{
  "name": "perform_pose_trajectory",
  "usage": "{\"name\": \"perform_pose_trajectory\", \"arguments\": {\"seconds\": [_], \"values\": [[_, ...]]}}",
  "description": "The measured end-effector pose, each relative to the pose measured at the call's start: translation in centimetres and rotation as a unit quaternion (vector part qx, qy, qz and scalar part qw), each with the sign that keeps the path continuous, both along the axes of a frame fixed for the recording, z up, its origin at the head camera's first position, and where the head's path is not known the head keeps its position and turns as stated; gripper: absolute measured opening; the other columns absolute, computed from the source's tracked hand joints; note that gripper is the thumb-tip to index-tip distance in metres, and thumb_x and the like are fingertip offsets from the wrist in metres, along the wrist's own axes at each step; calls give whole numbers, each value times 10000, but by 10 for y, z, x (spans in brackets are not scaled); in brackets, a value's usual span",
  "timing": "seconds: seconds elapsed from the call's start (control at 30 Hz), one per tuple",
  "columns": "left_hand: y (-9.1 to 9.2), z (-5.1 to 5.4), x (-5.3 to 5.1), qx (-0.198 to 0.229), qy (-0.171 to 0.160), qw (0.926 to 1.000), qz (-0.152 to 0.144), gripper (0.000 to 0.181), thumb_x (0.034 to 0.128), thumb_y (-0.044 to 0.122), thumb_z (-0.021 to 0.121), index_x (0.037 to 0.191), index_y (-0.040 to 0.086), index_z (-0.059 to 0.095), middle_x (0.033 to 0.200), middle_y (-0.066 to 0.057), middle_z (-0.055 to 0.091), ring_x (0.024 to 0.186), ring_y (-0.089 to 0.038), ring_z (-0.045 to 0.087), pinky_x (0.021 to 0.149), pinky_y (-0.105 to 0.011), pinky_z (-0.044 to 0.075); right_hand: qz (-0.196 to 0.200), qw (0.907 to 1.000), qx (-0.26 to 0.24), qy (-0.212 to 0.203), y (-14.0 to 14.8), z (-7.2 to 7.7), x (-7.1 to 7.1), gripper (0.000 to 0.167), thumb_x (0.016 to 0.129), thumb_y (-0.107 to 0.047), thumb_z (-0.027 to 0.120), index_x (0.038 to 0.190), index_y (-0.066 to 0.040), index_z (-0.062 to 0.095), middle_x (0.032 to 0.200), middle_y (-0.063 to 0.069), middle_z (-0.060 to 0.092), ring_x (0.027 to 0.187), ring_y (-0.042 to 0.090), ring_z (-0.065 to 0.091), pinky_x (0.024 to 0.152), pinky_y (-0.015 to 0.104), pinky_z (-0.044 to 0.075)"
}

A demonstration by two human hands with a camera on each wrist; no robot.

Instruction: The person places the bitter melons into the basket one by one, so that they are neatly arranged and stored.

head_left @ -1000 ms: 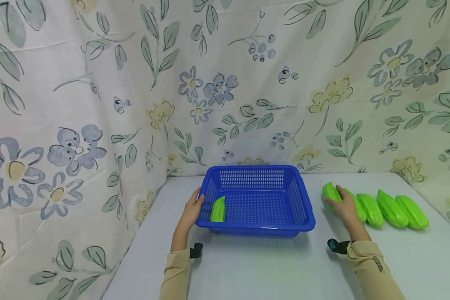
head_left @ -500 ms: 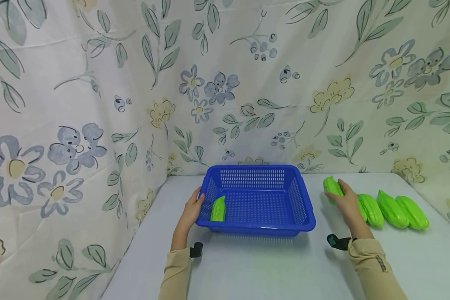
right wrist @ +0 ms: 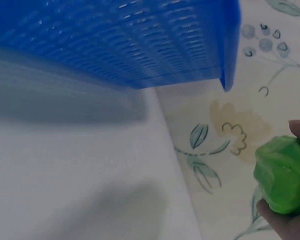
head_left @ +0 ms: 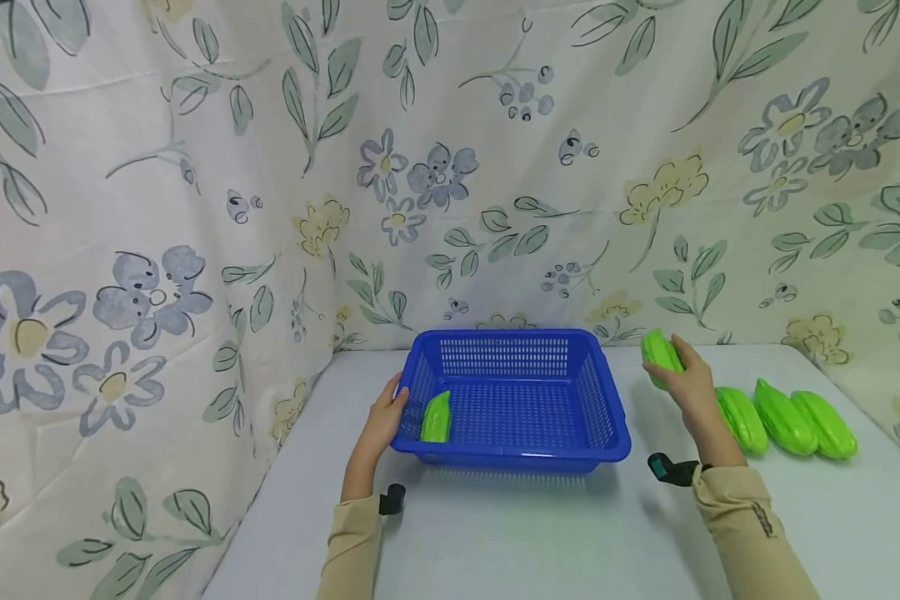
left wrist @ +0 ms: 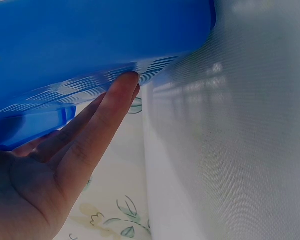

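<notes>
My right hand grips a bright green, ribbed gourd-like piece with a pointed tip, raised above the table, right of the basket. In the right wrist view the gourd-like piece sits between thumb and fingers. A blue plastic basket with slotted walls stands mid-table. My left hand holds its left side, the thumb by the rim. In the left wrist view the left hand's fingers reach along the basket's underside; the thumb is hidden. Inside the basket, at the left, lies another green piece.
Several similar green pieces lie side by side on the white table, behind and right of my right wrist, which may cover part of the row. A floral curtain hangs along the table's back and left sides.
My right hand has lifted the green gourd-like piece off the row, moving upward and slightly left. My left hand and the basket have stayed in place.
</notes>
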State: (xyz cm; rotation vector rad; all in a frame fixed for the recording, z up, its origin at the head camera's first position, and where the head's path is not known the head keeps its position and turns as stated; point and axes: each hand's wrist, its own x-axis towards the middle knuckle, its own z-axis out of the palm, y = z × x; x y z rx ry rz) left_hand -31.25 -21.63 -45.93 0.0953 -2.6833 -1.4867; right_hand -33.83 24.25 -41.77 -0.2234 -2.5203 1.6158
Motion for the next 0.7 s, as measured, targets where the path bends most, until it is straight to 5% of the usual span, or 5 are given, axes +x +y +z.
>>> {"name": "perform_pose_trajectory", "arguments": {"seconds": [0.7], "values": [[2, 3, 2, 1, -48, 10000, 1, 542, 1058, 323, 342, 1547, 105, 256, 1561, -232, 324, 1432, -472, 302, 1110, -670, 285, 367, 9969, -164, 679, -32, 41, 1, 785, 966, -146, 583, 1567, -52, 87, 1625, 219, 127, 1460, 466, 209, 1157, 584, 266]]}}
